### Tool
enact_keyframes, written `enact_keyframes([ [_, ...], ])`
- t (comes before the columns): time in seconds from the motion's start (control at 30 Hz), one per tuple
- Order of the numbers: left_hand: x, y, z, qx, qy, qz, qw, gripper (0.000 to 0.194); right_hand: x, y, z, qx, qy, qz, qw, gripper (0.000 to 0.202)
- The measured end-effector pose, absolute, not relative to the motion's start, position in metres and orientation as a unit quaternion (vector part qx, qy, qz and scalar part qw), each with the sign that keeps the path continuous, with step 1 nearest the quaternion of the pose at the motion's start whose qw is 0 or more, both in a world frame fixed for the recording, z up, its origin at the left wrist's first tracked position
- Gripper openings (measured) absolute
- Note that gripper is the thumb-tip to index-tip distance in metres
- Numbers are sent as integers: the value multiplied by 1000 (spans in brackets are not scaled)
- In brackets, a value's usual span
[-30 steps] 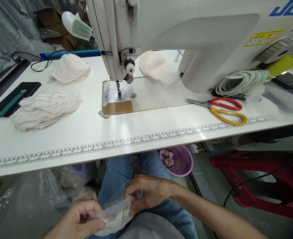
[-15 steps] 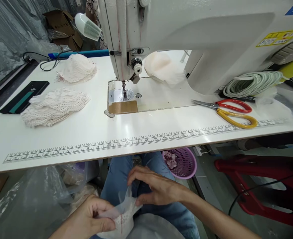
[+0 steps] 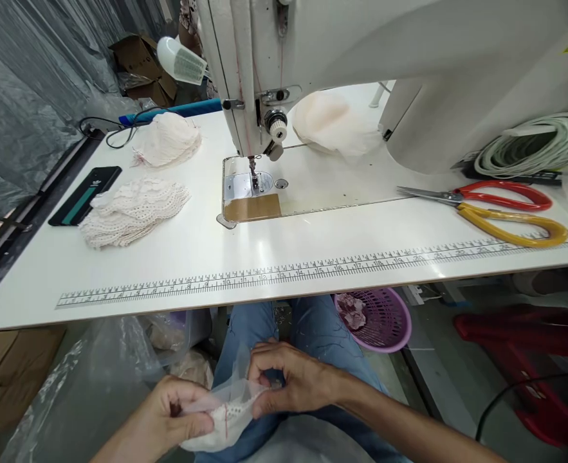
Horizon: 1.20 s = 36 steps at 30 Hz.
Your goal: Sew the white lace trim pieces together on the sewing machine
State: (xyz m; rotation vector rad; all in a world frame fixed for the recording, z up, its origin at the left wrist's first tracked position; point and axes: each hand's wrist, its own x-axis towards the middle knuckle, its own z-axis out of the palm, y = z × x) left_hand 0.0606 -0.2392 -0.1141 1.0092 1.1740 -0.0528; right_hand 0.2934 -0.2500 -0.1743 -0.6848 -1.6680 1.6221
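Over my lap, my left hand (image 3: 180,411) pinches one side of a white eyelet fabric piece (image 3: 228,426) with a sheer layer along its top. A short line of red stitching runs down the middle of the piece. The opposite side is gripped between the thumb and fingers of my right hand (image 3: 284,379), so the cloth spans both hands below the table edge. On the sewing table (image 3: 303,238), a stack of eyelet fabric pieces (image 3: 134,212) lies beside a black phone (image 3: 85,196). Another fabric stack (image 3: 168,140) sits behind it.
A sewing machine (image 3: 341,45) stands over the table, its needle above the metal plate. Scissors (image 3: 486,206) with red and yellow handles lie at the right, near a coil of pale cord (image 3: 529,145). Under the table is a purple basket (image 3: 384,321); a red stool (image 3: 515,366) stands right.
My right hand has come down onto the fabric's edge, its fingers closing nearer the cloth. The fabric and left hand have shifted slightly left in view. The camera view has turned a little.
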Motion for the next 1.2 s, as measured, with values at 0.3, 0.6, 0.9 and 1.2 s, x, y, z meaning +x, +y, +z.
enact_keyframes([
  [0.3,69,-238,-108,457,529,-21,715,47,302,-257,-165,-357,-663,622,214,24],
  [0.6,71,-235,-99,511,504,-46,695,35,308,-242,-141,-328,-808,441,210,85],
  [0.9,72,-235,-89,565,505,-60,650,28,276,-205,-152,-122,-807,556,159,22],
  [1.2,71,-235,-105,523,487,-54,697,35,286,-214,-156,-130,-692,689,171,12],
])
